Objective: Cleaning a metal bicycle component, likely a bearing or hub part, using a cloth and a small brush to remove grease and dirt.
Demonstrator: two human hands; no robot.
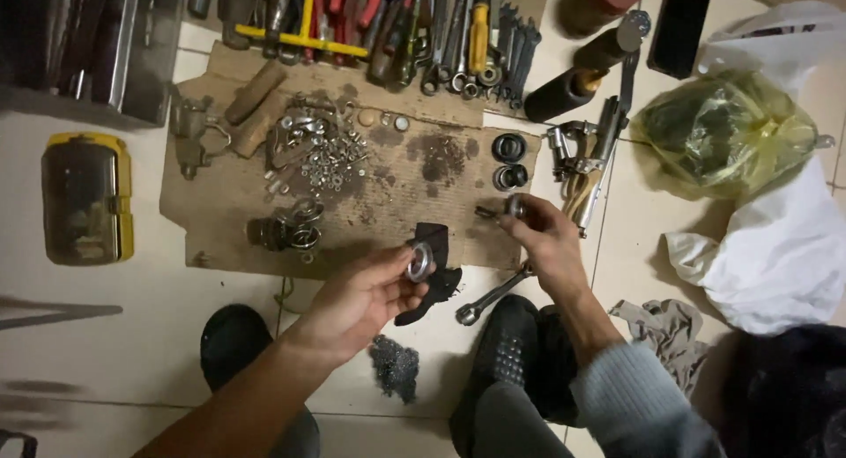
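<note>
My left hand (366, 295) holds a round metal bearing ring (419, 261) between thumb and fingers, with a black rag (434, 277) draped under it. My right hand (546, 242) pinches a small dark metal part (514, 206) just above the right edge of a stained cardboard sheet (397, 171). A spanner (490, 297) lies on the floor between the two hands.
Nuts and washers (326, 154) are heaped on the cardboard, two black rings (509, 161) near its right edge. Hand tools (397, 30) lie in a row at the top, a yellow case (86, 198) at left. Plastic bags (731, 132) and a white cloth (775, 246) are at right; my shoes (507, 352) are below.
</note>
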